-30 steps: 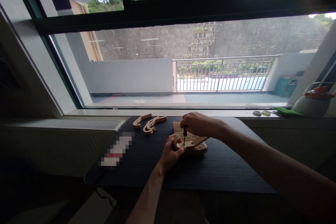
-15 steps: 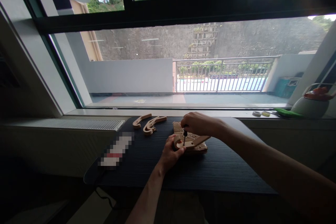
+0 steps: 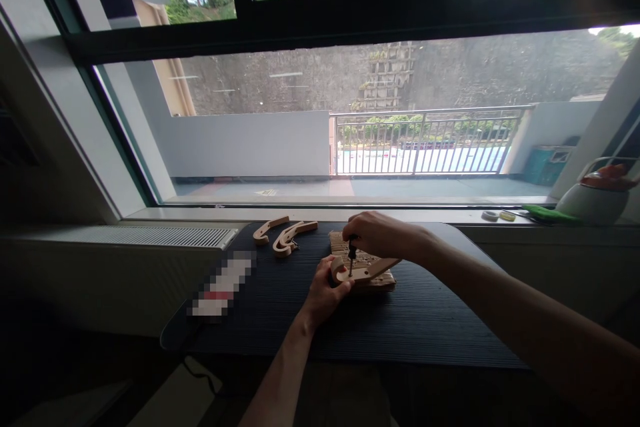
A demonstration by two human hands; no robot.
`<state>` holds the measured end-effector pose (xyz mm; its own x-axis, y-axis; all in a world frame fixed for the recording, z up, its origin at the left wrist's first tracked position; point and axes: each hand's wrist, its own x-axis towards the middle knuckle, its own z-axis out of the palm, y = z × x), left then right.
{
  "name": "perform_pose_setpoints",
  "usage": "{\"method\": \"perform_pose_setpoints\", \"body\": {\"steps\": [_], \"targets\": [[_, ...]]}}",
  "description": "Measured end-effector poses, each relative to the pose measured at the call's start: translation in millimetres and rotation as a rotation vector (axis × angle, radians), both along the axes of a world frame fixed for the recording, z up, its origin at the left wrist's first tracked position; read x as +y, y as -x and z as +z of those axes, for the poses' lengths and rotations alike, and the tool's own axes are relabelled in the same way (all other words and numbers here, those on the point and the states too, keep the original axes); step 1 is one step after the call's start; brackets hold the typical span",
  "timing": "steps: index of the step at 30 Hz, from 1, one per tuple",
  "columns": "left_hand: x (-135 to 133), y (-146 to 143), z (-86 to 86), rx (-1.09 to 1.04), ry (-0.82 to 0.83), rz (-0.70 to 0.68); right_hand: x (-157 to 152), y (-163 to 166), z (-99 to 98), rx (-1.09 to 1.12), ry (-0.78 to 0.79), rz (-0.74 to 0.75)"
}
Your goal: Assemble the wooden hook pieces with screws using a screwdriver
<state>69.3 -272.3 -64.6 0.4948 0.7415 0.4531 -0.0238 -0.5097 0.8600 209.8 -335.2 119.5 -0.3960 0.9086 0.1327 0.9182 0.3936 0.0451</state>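
Observation:
A curved wooden part [image 3: 364, 271] lies on top of a slotted wooden board [image 3: 381, 282] on the dark ribbed table mat [image 3: 415, 320]. My left hand [image 3: 323, 295] is closed around the rounded left end of the curved part. My right hand [image 3: 381, 235] is closed on a small dark-handled screwdriver [image 3: 351, 256], held upright with its tip on the part. Two more curved wooden pieces [image 3: 287, 236] lie further back on the left of the mat.
A blurred white and red packet [image 3: 221, 285] lies on the mat's left side. A radiator grille [image 3: 150, 236] runs along the left. On the sill at right stand a white and orange kettle [image 3: 597, 193], a green cloth [image 3: 547, 213] and small tape rolls [image 3: 497, 215].
My right hand has shifted very slightly up and left on the screwdriver; the wooden parts and my left hand stay in place.

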Motion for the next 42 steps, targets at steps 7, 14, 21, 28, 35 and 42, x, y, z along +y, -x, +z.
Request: {"method": "perform_pose_setpoints", "body": {"steps": [7, 14, 21, 28, 35, 42], "targets": [[-0.7, -0.3, 0.5, -0.004, 0.005, 0.015, 0.6, 1.4, -1.1, 0.002, -0.013, -0.006], [-0.6, 0.4, -1.0, -0.004, 0.012, 0.012, 0.8, 1.2, -1.5, 0.015, 0.013, -0.035], [0.0, 0.6, -0.1, -0.016, 0.013, 0.0, -4.4, -1.5, 3.0, 0.085, 0.031, -0.054], [-1.0, 0.6, 0.9, -0.03, 0.022, -0.003, -3.2, -0.2, 1.0, 0.063, -0.005, 0.006], [-0.9, 0.2, 0.6, -0.021, -0.005, 0.008, -2.7, 0.4, 0.6, 0.04, -0.024, -0.004], [-0.7, -0.2, -0.9, -0.011, 0.0, 0.016, -2.0, 3.6, 1.9, 0.029, -0.03, -0.037]]}}
